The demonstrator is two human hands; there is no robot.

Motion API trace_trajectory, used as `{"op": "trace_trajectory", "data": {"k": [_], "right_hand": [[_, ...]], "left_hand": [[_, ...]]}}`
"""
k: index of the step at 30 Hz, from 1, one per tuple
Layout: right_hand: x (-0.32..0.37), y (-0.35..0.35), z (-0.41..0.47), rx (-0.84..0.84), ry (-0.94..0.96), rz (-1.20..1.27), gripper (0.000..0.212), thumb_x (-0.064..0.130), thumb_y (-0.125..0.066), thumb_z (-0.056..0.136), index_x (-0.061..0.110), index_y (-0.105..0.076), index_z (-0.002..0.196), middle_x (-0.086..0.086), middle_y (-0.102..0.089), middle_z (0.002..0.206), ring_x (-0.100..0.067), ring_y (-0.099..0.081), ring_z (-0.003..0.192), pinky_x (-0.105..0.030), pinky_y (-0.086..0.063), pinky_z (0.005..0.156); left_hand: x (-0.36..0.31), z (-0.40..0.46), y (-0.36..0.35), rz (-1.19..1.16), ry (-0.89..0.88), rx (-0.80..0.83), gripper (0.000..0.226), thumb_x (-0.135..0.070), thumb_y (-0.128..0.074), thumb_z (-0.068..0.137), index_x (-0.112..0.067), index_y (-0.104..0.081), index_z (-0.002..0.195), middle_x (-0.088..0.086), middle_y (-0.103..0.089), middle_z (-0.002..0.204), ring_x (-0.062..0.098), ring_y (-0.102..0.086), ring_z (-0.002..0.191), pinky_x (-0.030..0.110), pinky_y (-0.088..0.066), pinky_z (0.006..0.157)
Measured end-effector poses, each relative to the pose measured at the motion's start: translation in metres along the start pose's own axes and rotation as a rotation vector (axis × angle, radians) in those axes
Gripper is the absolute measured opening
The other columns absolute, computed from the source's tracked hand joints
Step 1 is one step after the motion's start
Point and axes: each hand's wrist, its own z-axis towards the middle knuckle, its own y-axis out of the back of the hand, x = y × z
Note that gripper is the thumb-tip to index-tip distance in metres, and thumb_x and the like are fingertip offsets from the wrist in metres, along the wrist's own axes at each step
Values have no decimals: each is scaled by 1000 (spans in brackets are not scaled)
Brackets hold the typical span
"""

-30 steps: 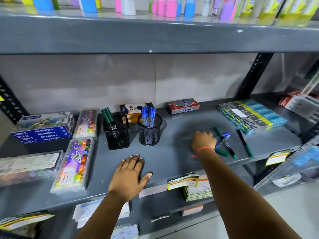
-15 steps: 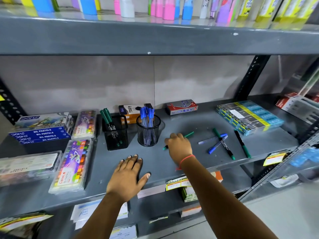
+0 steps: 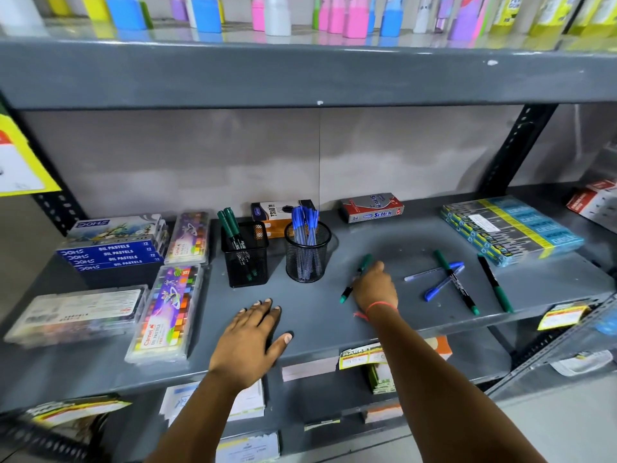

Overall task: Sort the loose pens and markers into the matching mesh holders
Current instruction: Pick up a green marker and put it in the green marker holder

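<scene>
The right hand (image 3: pixel 375 286) is closed around a green marker (image 3: pixel 356 278), which slants across the fingers – its cap end pokes out beyond the knuckles toward the holders, its other end out below the hand. A red thread bracelet (image 3: pixel 379 308) circles that wrist. The left hand (image 3: pixel 255 342) lies flat and open on the grey shelf (image 3: pixel 334 315), palm down, fingers spread, holding nothing.

Just beyond the left hand stands a square black mesh holder (image 3: pixel 246 259) with green markers leaning in it; between it and the right hand is a round black mesh holder (image 3: pixel 307 251) packed with blue pens, upright.

To the outer side of the right hand, well apart from it, loose items rest on the shelf – two blue pens (image 3: pixel 440 277) crossed under a green marker (image 3: pixel 457 284), and another green marker (image 3: pixel 496 285) lying alone farther out. Past those sits a stack of flat pen packs (image 3: pixel 510 228). To the outer side of the left hand lie boxes of oil pastels (image 3: pixel 167 312)
</scene>
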Motion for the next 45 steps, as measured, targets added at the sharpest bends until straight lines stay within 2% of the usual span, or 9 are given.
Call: {"op": "trace_trajectory", "data": {"k": [3, 8, 18, 25, 29, 32, 36, 40, 45], "right_hand": [[5, 0, 4, 16, -35, 30, 35, 10, -41, 95, -1, -39, 128, -26, -51, 135, -41, -49, 125, -43, -42, 102], [18, -12, 3, 43, -65, 23, 50, 35, -53, 92, 2, -39, 127, -24, -48, 136, -41, -44, 128, -45, -40, 104], [30, -21, 15, 75, 26, -132, 43, 16, -42, 94, 16, -41, 137, -18, -37, 139, -40, -37, 128, -47, -40, 104], [18, -27, 12, -79, 51, -169, 34, 9, -43, 95, 5, -46, 129, -22, -47, 133, -40, -48, 124, -46, -45, 99], [17, -11, 9, -219, -9, 118, 33, 0, -38, 92, -1, -39, 125, -27, -45, 133, -46, -50, 120, -48, -44, 97], [47, 6, 8, -374, 71, 448, 31, 2, -44, 92, -1, -51, 121, -27, -51, 127, -39, -55, 110, -44, -44, 91], [118, 12, -9, -264, 315, 761, 12, 12, -60, 88, 6, -68, 96, -14, -67, 86, -21, -57, 67, -25, -51, 66], [160, -11, -32, -142, 505, 509, 17, 17, -62, 87, 4, -68, 96, -16, -75, 95, -32, -69, 88, -30, -53, 70], [163, -45, -25, -14, 527, 67, 33, 32, -58, 90, 2, -68, 100, -21, -70, 107, -35, -63, 104, -32, -50, 77]], "left_hand": [[17, -6, 6, 8, 67, -28, 111, -80, 21, 58, -23, -28, 139, 2, -25, 151, 19, -19, 137, 30, -5, 111], [21, -11, 9, -15, 88, -28, 112, -79, 23, 57, -22, -24, 141, 3, -21, 152, 19, -15, 139, 27, 1, 108], [22, -11, 6, -21, 68, -53, 105, -77, 19, 63, -22, -27, 140, 4, -24, 151, 21, -18, 138, 27, 1, 107], [22, -11, 6, -17, 62, -69, 95, -76, 6, 72, -19, -33, 137, 7, -31, 148, 23, -24, 136, 29, -2, 107], [22, -12, 7, -9, 59, -68, 99, -77, 11, 67, -21, -27, 140, 5, -25, 151, 21, -19, 138, 27, 2, 107], [23, -12, 6, -5, 54, -72, 107, -75, 23, 61, -21, -25, 140, 5, -24, 151, 21, -17, 138, 27, 2, 107], [23, -12, 8, -9, 55, -65, 98, -76, 13, 66, -23, -20, 141, 3, -19, 153, 19, -13, 139, 27, 4, 106], [22, -12, 10, -7, 49, -63, 93, -73, 7, 69, -22, -21, 141, 4, -19, 153, 20, -13, 139, 26, 6, 105], [22, -11, 8, -27, 55, -72, 80, -62, -6, 75, -18, -30, 138, 7, -27, 150, 23, -21, 137, 28, 1, 106]]}}
